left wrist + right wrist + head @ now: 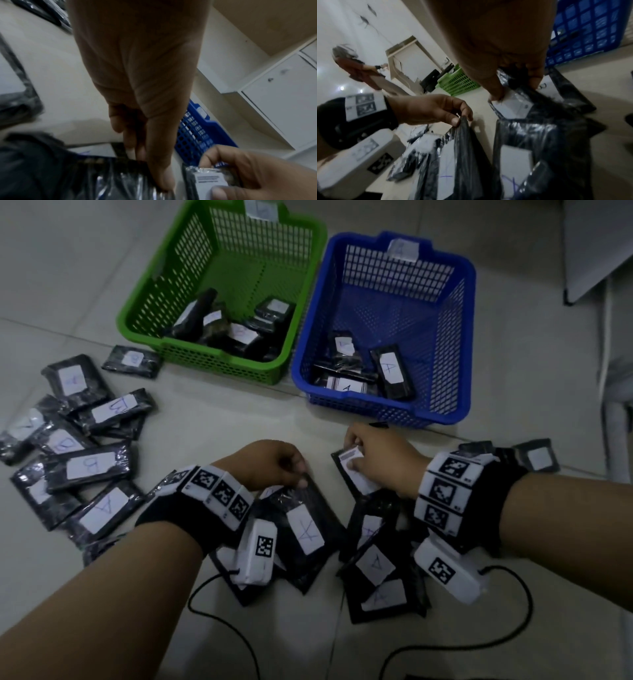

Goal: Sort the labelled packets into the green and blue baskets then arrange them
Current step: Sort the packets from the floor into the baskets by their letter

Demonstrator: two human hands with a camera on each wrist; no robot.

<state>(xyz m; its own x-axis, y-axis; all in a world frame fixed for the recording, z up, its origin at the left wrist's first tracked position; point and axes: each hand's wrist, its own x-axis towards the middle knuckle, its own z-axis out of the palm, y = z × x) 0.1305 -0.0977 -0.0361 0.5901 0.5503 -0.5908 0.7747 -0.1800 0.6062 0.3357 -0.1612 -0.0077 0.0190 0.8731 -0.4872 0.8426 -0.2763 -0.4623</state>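
1. Black, plastic-wrapped packets [87, 463] with white labels are spread on the floor well out to the left of the left hand's fingers; several B marks and some A marks can be read on them.
2. The top edge of a packet marked A [301, 529] is pinched between thumb and curled fingertips of the left hand [274, 463]. Its long axis trails back from the fingers toward the wrist.
3. The green basket [137, 313] lies ahead of those fingers, slightly to their left, with packets already inside, at least one marked B.
4. A second packet [352, 474] is gripped at its far end by the right hand [380, 460], thumb on the white label; its letter is covered and cannot be read. It too runs back from the fingers.
5. The blue basket [469, 344], holding A-marked packets, stands just ahead of the right fingers, so the right hand is judged much the nearer to it. The left hand's A packet must cross rightward and forward to reach it.
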